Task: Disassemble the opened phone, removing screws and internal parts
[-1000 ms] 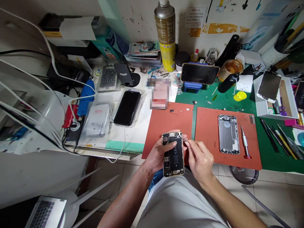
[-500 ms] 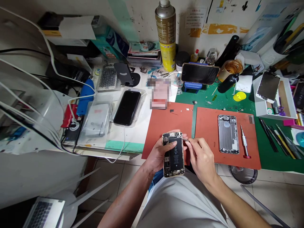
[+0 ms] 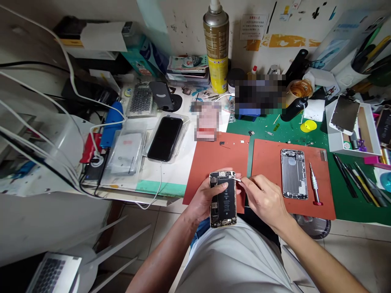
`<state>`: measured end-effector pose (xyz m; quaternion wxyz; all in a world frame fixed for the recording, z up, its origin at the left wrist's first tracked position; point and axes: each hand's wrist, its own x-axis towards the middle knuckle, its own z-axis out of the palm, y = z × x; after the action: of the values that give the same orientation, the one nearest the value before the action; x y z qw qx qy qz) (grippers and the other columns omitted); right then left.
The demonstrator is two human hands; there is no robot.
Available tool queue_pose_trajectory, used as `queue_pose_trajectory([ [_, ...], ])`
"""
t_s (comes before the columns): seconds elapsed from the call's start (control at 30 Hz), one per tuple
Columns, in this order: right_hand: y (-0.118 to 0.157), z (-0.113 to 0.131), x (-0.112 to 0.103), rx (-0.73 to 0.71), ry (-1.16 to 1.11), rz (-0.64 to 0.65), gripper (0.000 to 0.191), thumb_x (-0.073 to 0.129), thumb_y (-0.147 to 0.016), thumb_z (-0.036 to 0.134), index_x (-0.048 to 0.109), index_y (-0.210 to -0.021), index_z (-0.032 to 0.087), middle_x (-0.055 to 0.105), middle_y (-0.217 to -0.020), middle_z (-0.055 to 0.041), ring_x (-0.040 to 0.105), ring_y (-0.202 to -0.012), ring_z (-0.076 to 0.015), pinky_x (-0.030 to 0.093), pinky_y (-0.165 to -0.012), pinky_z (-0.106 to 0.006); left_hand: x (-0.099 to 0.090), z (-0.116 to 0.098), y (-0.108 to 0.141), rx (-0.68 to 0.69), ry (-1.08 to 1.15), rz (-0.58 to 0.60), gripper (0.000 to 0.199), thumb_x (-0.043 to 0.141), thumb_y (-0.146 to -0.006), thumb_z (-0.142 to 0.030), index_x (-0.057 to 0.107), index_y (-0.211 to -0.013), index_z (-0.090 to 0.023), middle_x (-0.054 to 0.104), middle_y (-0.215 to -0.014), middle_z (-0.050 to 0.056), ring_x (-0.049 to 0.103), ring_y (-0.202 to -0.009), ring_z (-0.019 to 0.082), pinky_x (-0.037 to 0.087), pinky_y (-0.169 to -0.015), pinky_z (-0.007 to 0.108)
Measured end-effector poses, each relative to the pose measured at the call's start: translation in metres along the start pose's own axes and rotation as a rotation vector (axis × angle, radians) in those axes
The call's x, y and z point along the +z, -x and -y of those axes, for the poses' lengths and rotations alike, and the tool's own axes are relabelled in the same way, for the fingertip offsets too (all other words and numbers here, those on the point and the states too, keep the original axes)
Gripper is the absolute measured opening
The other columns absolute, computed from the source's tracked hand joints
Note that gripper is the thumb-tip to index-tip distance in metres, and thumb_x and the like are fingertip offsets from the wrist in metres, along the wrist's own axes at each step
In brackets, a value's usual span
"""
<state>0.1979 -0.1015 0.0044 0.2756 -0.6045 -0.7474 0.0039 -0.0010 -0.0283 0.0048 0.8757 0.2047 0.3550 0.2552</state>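
My left hand [image 3: 207, 195] grips an opened phone body [image 3: 215, 217] from its left side, thumb lying across the black battery [image 3: 226, 205]. The phone is held above the front edge of the bench, its inner boards and battery facing up. At its upper right corner my right hand [image 3: 264, 199] pinches a thin metal tool [image 3: 237, 179]. The tool's tip reaches over the phone's top parts; whether it touches them is too small to tell. To the right, a bare phone housing [image 3: 293, 173] lies beside a screwdriver [image 3: 314, 185] with a red end.
Two reddish-brown mats [image 3: 201, 162] lie on the bench. Dark pens and tweezers-like tools [image 3: 360, 179] rest at the right, below a white box [image 3: 350, 144]. A black phone [image 3: 165, 138] lies left on a clear case. A spray can [image 3: 216, 53] stands behind; white cables [image 3: 71, 77] hang left.
My right hand and forearm have shifted slightly to the right, with the fingers still at the phone's upper right corner. The view has moved a little. My left hand keeps the same grip.
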Motion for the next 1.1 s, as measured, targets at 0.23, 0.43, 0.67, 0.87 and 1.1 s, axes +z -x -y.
queue_pose_trajectory([
  [0.23,0.001,0.004,0.004,-0.034,-0.019,-0.096,0.023,0.062,-0.097,0.001,0.068,-0.117,0.009,0.069,-0.086,-0.0085,0.061,-0.077,-0.0198,0.047,-0.069,-0.033,-0.003,0.002,-0.001,-0.004,-0.010,-0.001,0.050,0.076,-0.091,-0.020,0.061,-0.139,-0.022,0.067,-0.144,0.016,0.079,-0.105,0.030,0.064,-0.090,0.038],
  [0.43,0.002,0.006,0.009,-0.028,0.011,-0.128,0.028,0.063,-0.096,0.000,0.066,-0.123,0.009,0.069,-0.094,-0.0110,0.061,-0.080,-0.0201,0.049,-0.068,-0.032,-0.001,0.000,-0.001,-0.001,0.001,0.001,0.049,0.078,-0.089,-0.020,0.063,-0.136,-0.021,0.070,-0.140,0.016,0.079,-0.104,0.030,0.064,-0.088,0.037],
  [0.67,0.003,0.008,0.004,0.028,-0.022,-0.023,0.027,0.055,-0.100,0.002,0.065,-0.123,0.011,0.069,-0.099,-0.0119,0.064,-0.087,-0.0210,0.051,-0.075,-0.032,0.001,-0.001,0.000,-0.012,-0.003,-0.011,0.052,0.079,-0.089,-0.021,0.062,-0.138,-0.021,0.072,-0.138,0.016,0.080,-0.101,0.030,0.064,-0.082,0.035],
  [0.87,0.003,0.001,0.000,-0.087,0.117,0.007,0.025,0.053,-0.104,0.008,0.067,-0.124,0.013,0.054,-0.069,0.0013,0.048,-0.059,-0.0143,0.034,-0.056,-0.031,0.004,-0.002,0.001,0.005,-0.019,0.007,0.049,0.079,-0.088,-0.020,0.064,-0.135,-0.020,0.072,-0.136,0.016,0.080,-0.099,0.029,0.063,-0.085,0.035],
  [1.1,0.004,0.014,0.005,0.123,-0.044,-0.008,0.018,0.052,-0.108,0.018,0.070,-0.107,0.015,0.058,-0.079,-0.0034,0.054,-0.065,-0.0155,0.043,-0.061,-0.029,0.002,0.000,0.001,0.014,-0.011,0.003,0.049,0.080,-0.088,-0.020,0.064,-0.135,-0.019,0.071,-0.138,0.017,0.078,-0.106,0.029,0.061,-0.092,0.037],
])
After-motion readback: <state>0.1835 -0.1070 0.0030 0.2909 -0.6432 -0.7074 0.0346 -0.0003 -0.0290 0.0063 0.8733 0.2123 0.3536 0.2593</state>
